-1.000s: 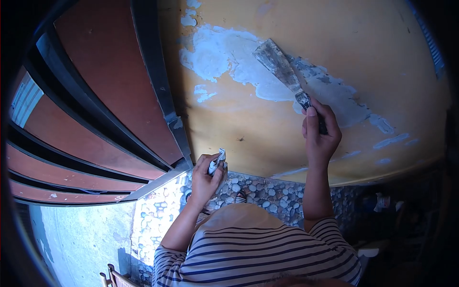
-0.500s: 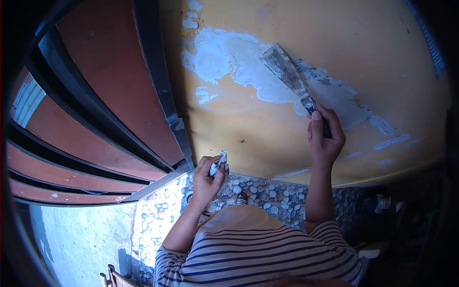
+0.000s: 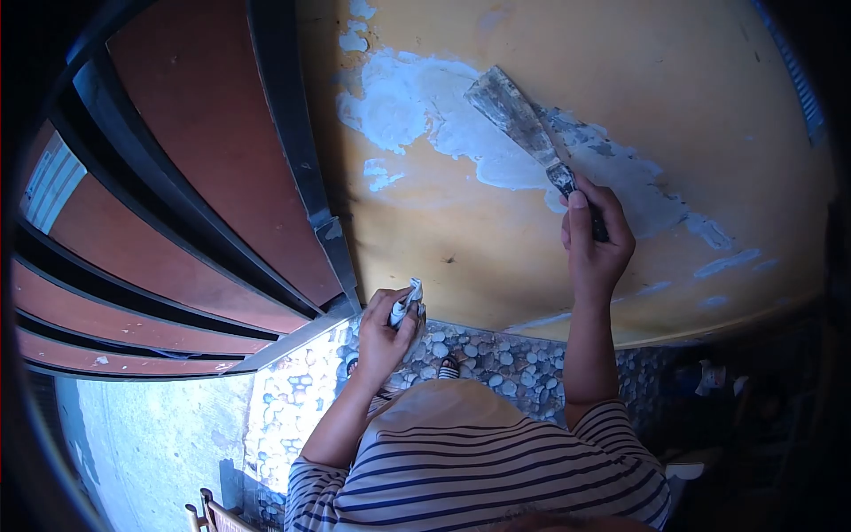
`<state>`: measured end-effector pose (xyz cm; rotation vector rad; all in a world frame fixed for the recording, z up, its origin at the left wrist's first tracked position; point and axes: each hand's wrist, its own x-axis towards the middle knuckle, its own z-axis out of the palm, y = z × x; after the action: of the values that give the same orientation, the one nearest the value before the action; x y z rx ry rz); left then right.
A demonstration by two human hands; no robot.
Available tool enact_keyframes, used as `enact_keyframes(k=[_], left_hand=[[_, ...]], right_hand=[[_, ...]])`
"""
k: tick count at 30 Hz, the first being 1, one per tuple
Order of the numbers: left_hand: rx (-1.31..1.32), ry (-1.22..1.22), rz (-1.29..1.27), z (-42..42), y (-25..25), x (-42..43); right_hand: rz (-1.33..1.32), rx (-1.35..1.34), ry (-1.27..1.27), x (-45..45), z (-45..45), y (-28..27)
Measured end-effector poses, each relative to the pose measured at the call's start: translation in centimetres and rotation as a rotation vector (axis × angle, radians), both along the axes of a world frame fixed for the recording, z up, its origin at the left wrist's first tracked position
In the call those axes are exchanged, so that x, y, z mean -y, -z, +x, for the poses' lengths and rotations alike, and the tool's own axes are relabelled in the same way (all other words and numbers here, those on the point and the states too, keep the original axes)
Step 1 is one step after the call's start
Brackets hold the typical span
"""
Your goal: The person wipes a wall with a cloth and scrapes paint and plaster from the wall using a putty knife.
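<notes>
My right hand [image 3: 598, 226] is closed round the dark handle of a putty knife [image 3: 519, 120]. The knife's wide, stained blade points up and left, over the whitish filler patch [image 3: 461, 111] on the yellow wall [image 3: 461, 230]. Whether the blade edge touches the filler I cannot tell. Lower down on the left, my left hand [image 3: 386, 328] grips a small crumpled white packet [image 3: 408, 301], whose top sticks out above the fingers. Smaller white patches [image 3: 727, 263] mark the wall at the right.
Red-brown panels with dark metal bars [image 3: 284, 115] stand at the left, meeting the wall. Below lie a pebbled floor [image 3: 505, 359] and pale concrete [image 3: 160, 434]. A wooden chair [image 3: 217, 514] shows at the lower left, and dim objects sit at the right.
The putty knife and my right hand shifted slightly down and right, then back up and left across the filler. My left hand has hardly moved and keeps its hold on the packet.
</notes>
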<state>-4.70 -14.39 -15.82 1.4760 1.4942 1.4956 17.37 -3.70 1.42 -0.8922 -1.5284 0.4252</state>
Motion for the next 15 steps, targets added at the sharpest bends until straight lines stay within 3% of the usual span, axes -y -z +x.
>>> enact_keyframes(k=[15], left_hand=[[-0.004, 0.022, 0.009, -0.03, 0.20, -0.05]], right_hand=[[-0.033, -0.017, -0.015, -0.55, 0.33, 0.12]])
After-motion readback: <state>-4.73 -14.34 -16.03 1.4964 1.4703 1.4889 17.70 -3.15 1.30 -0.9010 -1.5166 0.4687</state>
